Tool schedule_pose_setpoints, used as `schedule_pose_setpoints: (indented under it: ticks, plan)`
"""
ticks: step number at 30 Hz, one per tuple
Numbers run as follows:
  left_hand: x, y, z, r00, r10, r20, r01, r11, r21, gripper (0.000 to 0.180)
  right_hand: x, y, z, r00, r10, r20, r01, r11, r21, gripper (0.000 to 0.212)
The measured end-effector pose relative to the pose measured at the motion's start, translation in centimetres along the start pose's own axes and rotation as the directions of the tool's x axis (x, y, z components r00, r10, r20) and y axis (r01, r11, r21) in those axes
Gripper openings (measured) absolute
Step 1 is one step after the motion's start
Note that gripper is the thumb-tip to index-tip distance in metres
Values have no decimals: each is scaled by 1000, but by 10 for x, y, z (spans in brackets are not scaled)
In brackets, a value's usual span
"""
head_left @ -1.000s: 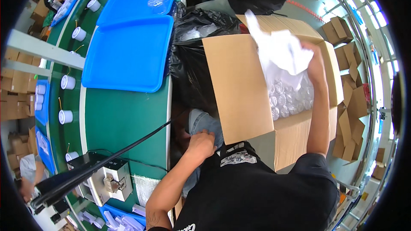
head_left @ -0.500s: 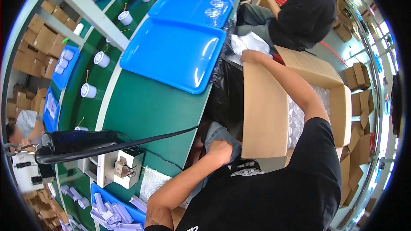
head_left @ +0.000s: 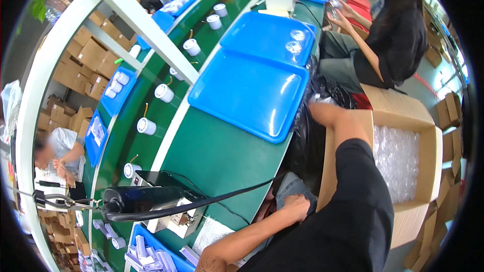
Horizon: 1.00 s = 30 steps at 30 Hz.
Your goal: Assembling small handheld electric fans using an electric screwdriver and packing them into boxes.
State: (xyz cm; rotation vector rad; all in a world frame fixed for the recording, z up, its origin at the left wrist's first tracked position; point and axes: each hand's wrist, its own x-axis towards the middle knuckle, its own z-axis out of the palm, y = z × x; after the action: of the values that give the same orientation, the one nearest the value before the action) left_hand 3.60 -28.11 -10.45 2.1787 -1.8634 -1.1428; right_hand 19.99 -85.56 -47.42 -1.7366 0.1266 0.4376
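Observation:
My right hand [head_left: 323,113] reaches down at the mouth of a black plastic bag [head_left: 302,143] hanging beside the bench. A scrap of whitish plastic sheet [head_left: 318,99] shows just beyond it; the fingers are hidden and blurred. Closed in a fist, my left hand [head_left: 296,207] rests on my knee, with nothing visible in it. To the right of my right arm stands an open cardboard box [head_left: 330,163] with clear plastic cups or covers [head_left: 398,161] in rows. Left of the bag, a bare blue tray [head_left: 247,93] lies on the green bench.
Another blue tray [head_left: 252,32] holds two clear round pieces. White cylindrical parts [head_left: 164,92] with wires line the green conveyor [head_left: 128,136]. A black tool [head_left: 146,199] hangs over a boxy device [head_left: 186,219]. Co-workers sit ahead right [head_left: 390,45] and across the line [head_left: 63,156].
My right hand has gone down toward the black bag, and most of the white sheet is now out of sight. The view has shifted; my left fist stays on my knee.

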Motion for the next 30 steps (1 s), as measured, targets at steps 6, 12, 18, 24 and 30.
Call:
schedule_pose_setpoints:
  ticks: [6, 12, 18, 24, 30]
  plan:
    - [19, 6, 11, 999, 19, 28, -23, 990, 139, 43, 106, -128, 82, 967, -166, 194, 192, 973, -127, 24]
    - [27, 8, -13, 973, 103, 205, -115, 992, 49, 42, 71, -149, 86, 747, -186, 639, 452, 846, -283, 21]
    - [22, 18, -11, 938, 288, -191, -295, 956, -5, 41, 162, -297, 116, 413, -126, 902, 717, 656, -237, 19]
    - [-1, 29, -32, 937, 128, -324, -195, 964, -183, 40, 106, -357, 87, 491, -99, 866, 634, 722, -277, 17]
    - [-19, -11, -41, 982, 80, -169, -72, 996, 51, 43, -151, -388, 13, 857, -52, 512, 254, 908, -332, 16]
